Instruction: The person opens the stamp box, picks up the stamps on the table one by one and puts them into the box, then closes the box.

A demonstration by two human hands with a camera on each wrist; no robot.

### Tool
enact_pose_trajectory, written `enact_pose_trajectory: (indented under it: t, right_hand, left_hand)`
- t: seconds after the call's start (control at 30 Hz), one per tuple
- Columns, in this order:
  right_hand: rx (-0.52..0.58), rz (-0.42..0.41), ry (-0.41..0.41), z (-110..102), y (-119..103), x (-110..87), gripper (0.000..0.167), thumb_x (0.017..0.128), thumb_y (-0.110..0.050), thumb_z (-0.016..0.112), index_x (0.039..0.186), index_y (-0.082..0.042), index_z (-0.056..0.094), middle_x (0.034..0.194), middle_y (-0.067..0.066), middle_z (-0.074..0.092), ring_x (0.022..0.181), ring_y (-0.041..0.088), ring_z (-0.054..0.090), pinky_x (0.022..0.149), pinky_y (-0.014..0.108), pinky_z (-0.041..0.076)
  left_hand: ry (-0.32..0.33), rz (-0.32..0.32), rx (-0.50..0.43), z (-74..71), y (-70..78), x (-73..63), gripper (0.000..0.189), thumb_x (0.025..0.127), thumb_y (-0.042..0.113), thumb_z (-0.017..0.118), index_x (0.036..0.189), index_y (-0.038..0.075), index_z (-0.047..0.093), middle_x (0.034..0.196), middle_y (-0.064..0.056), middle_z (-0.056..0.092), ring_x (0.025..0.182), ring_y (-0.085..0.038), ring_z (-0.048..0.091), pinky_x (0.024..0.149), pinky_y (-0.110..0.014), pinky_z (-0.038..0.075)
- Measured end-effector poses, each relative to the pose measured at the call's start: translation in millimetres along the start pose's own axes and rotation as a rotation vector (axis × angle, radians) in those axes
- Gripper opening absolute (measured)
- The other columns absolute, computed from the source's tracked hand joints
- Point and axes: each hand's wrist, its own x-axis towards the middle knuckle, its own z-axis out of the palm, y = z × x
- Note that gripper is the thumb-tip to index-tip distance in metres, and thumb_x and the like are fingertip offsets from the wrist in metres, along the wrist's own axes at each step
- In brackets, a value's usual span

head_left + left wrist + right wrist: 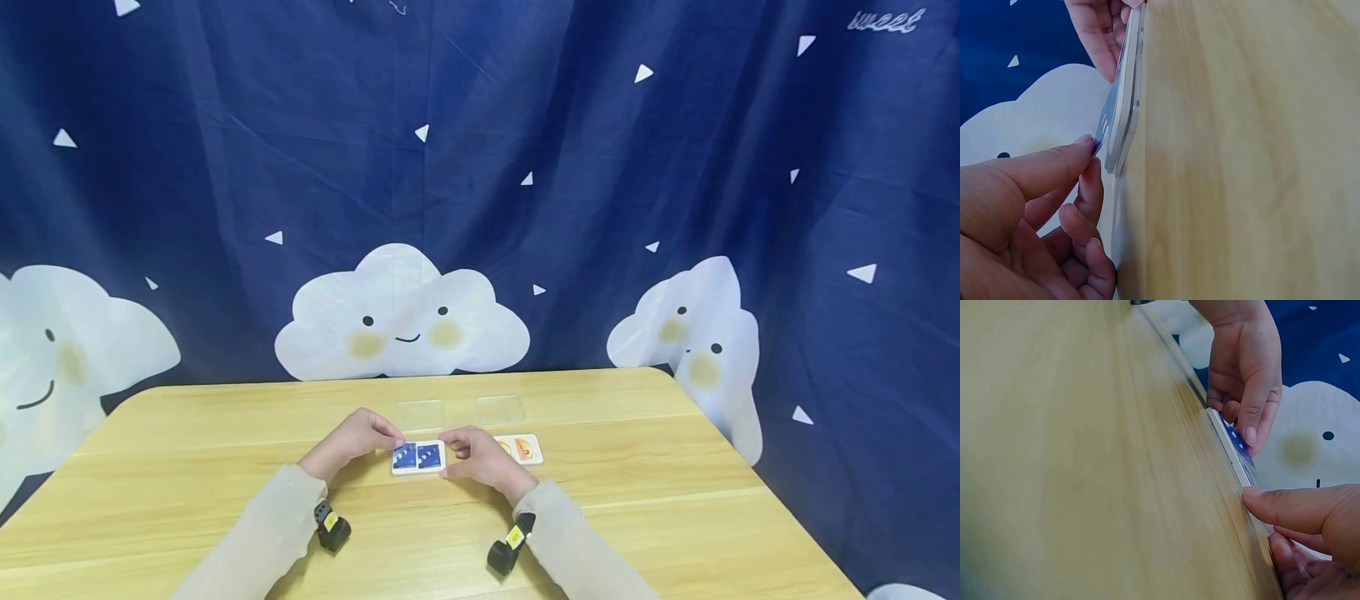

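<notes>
A white rectangular card stack [442, 468] with two blue printed pictures on top lies flat on the table between the hands. In the left wrist view the stack [1124, 119] shows edge-on, with a clear rim along its underside. My left hand [358, 435] pinches the upper left corner of a thin blue-printed sheet [1099, 144] between thumb and index finger. That sheet [1238, 441] stands slightly raised from the stack in the right wrist view. My right hand [482, 457] holds the stack's right end, thumb at the near edge and fingers at the far edge.
A second white card piece [536, 448] with orange pictures lies to the right, partly behind the right hand. Two clear plastic rectangles [420, 414] lie farther back on the wooden table [675, 517]. A dark blue cloud-patterned curtain [480, 208] hangs behind it.
</notes>
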Motion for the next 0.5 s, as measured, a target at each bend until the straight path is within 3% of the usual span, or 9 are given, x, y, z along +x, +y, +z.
enact_pose_trajectory:
  t: [0.5]
  right_hand:
    - [0.000, 0.021, 0.003, 0.5, 0.7, 1.8, 0.049, 0.072, -0.001, 0.078, 0.119, -0.001, 0.061, 0.107, 0.006, 0.058, 0.098, 0.019, 0.053, 0.091, 0.035, 0.046]
  left_hand:
    - [0.019, -0.023, -0.011, 2.0, -1.1, 1.2, 0.007, 0.078, 0.005, 0.072, 0.085, 0.003, 0.074, 0.090, -0.005, 0.069, 0.074, -0.018, 0.048, 0.065, -0.028, 0.036]
